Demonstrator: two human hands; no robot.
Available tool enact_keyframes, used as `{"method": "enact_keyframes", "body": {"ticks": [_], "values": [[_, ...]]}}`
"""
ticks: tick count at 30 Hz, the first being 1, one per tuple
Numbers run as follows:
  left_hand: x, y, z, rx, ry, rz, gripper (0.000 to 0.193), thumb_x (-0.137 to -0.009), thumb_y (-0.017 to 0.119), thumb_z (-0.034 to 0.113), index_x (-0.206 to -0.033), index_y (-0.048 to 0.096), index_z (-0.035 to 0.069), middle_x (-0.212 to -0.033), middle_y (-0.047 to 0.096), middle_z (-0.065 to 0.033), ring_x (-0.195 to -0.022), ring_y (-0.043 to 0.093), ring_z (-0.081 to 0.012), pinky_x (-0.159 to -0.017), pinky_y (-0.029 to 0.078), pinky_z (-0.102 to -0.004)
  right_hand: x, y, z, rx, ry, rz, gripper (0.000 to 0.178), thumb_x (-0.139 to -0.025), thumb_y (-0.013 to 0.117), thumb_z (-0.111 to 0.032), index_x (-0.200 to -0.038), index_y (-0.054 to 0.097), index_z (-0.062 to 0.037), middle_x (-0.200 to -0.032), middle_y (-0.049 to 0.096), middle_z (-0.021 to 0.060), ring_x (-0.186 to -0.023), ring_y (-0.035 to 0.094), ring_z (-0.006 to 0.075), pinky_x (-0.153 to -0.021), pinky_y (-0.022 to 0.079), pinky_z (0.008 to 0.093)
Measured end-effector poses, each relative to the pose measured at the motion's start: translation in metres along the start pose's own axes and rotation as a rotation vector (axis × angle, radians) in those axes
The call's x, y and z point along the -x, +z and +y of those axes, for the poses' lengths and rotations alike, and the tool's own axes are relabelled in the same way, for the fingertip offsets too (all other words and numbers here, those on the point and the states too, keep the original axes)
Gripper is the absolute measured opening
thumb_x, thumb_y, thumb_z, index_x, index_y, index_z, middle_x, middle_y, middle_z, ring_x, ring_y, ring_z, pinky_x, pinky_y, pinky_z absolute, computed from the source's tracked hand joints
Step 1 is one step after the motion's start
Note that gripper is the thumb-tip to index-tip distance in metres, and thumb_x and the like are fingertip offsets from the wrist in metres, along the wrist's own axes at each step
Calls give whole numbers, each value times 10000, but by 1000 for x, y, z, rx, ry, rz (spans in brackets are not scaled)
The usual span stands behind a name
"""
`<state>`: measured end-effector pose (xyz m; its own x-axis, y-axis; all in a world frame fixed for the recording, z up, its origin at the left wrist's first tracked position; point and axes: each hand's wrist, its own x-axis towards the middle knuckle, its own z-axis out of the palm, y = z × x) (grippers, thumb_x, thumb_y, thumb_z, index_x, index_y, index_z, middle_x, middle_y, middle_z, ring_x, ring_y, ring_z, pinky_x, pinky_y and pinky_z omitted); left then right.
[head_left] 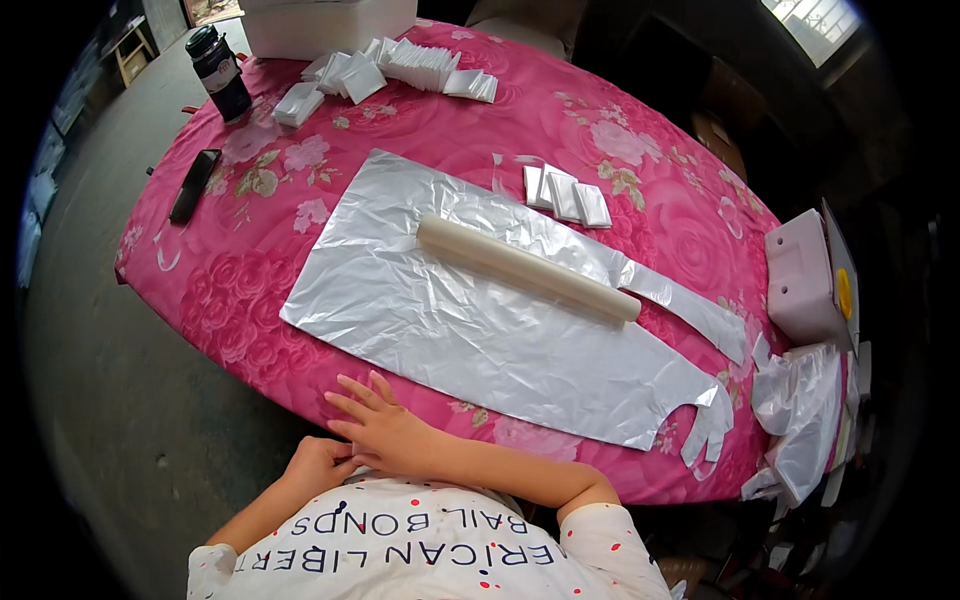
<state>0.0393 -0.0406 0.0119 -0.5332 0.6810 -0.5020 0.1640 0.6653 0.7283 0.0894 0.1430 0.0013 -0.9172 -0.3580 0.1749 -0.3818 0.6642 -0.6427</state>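
A shiny silvery-white plastic apron (400, 300) lies spread across the table, its cut-out straps trailing to the right. On top of it rests a long cream-coloured tube (530, 272), slanting down to the right. My right hand (385, 430) is open at the near table edge, fingers spread, just below the apron's near edge. Beside it and partly behind its wrist, my left hand (318, 463) has its fingers curled together; whatever it pinches, if anything, is hidden. Several folded white plastic packets (566, 196) lie just beyond the apron.
A pink floral tablecloth (240, 310) covers the table. Far left stand a dark bottle (220, 78), a black phone (195, 187) and a white foam box (330, 28). More folded packets (420, 66) are heaped there. At right are a pale pink box (800, 280) and crumpled clear plastic bags (800, 410).
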Motion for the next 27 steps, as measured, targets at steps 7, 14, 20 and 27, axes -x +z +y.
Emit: {"method": "enact_keyframes", "body": {"ticks": [7,14,20,27], "values": [[-35,-25,38,-73,400,259,309,-707,709,67,-1005,637,29,-1153,588,-150,-999,603,-280,-817,502,-330,40,-87,71,-146,164,201,188,-706,713,-99,-865,614,-83,-830,604,60,-864,574,211,-940,380,403],[-40,-18,42,-127,404,182,379,-701,725,118,-1057,618,41,-1209,557,-139,-1075,564,-292,-874,477,-336,79,-219,226,-423,636,1133,186,-814,663,-134,-924,639,15,-787,643,20,-676,557,77,-659,445,237],[-42,-19,48,-165,465,199,371,-702,721,101,-1050,614,29,-1206,554,-147,-1069,566,-295,-873,478,-338,112,-239,296,533,1039,978,457,-732,721,-314,-1008,618,35,-933,636,194,-868,600,283,-789,455,366],[-47,-19,48,-197,504,219,356,-701,705,74,-1040,610,21,-1188,562,-154,-1048,573,-304,-851,484,-343,124,-198,172,354,664,546,514,-717,731,-272,-1148,577,-40,-1053,603,143,-979,551,301,-850,439,376]]}}
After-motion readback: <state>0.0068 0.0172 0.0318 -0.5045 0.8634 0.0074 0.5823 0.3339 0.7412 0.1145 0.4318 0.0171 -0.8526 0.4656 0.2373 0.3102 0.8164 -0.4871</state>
